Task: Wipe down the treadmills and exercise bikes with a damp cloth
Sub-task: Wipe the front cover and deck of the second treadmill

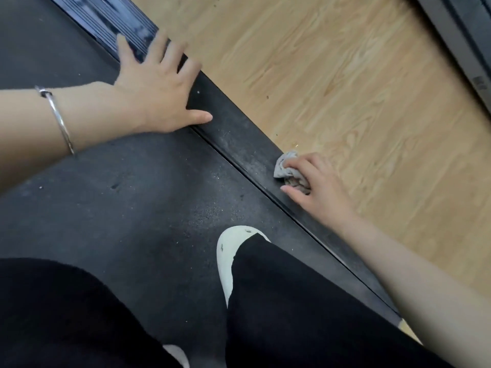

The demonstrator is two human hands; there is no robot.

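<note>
I look down at a black treadmill belt [119,187] with a dusty side rail [239,144] running diagonally along its right edge. My right hand [316,187] grips a crumpled grey cloth [285,168] and holds it on the rail's outer edge, beside the floor. My left hand [156,96] lies flat with fingers spread, resting across the belt and the rail further up. A silver bangle [59,119] sits on that wrist.
Light wood-look floor [345,88] lies right of the rail. Another machine's dark frame [462,43] crosses the top right corner. My legs in black trousers [279,301] and a white shoe [228,256] stand on the belt. A ribbed dark rail section [111,19] is at top left.
</note>
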